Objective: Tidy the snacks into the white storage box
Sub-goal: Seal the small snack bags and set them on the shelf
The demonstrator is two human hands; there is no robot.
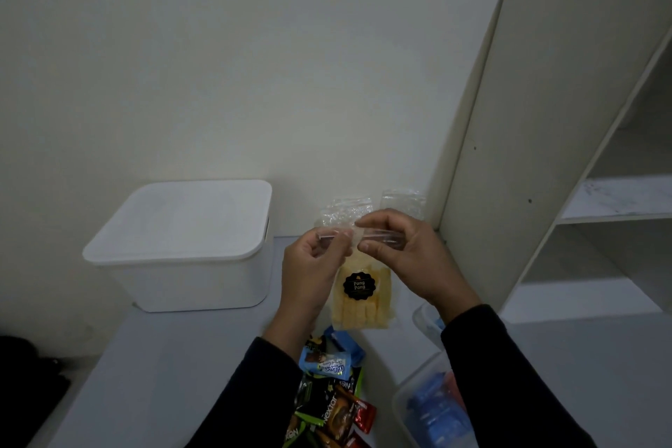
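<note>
- While the white storage box (182, 244) sits lidded on the desk (163, 375), the clear snack bag (362, 298) is held up, apparently for sealing.
- Its zip top is pinched by left hand (312, 262) and right hand (407, 255).

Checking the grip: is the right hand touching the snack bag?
Touching. The head view shows the right hand pinching the top strip of the snack bag.

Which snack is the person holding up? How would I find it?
Find the lidded white storage box; look right, where the left hand and right hand pinch the clear bag. Only it has pale yellow sticks and a black round sticker.
</note>
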